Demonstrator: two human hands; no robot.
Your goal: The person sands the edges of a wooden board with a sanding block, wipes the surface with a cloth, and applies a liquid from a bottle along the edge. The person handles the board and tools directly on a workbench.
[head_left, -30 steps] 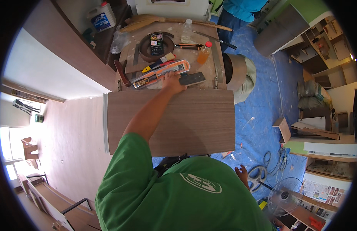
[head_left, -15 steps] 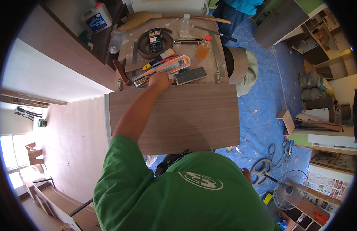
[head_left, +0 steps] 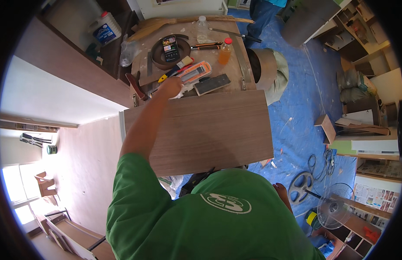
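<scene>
My left hand (head_left: 169,87) is closed at the left end of an orange-and-clear packaged tool (head_left: 196,71), by some white crumpled material (head_left: 179,92); what exactly it grips is hidden. A dark rectangular block (head_left: 212,84) lies just right of it, a red-brown strap-like item (head_left: 137,86) to its left, and a brush (head_left: 180,66) with a yellow-handled tool beyond. These rest on a worn worktable (head_left: 235,76), behind a wood-grain panel (head_left: 201,130) that lies beneath my forearm. My right hand (head_left: 280,189) hangs low beside my body, partly hidden, fingers loosely apart.
Bottles (head_left: 225,51), a phone (head_left: 170,48) on a coiled band, and a straw broom (head_left: 183,21) are on the table. A co-worker's legs (head_left: 256,21) are beyond it. A bucket-like container (head_left: 264,69), cables, a fan (head_left: 333,208) and cabinet parts stand on blue sheeting (head_left: 296,108).
My left hand has moved left from the dark block to the packaged tool's left end; the block is now uncovered. My right hand has dropped slightly lower.
</scene>
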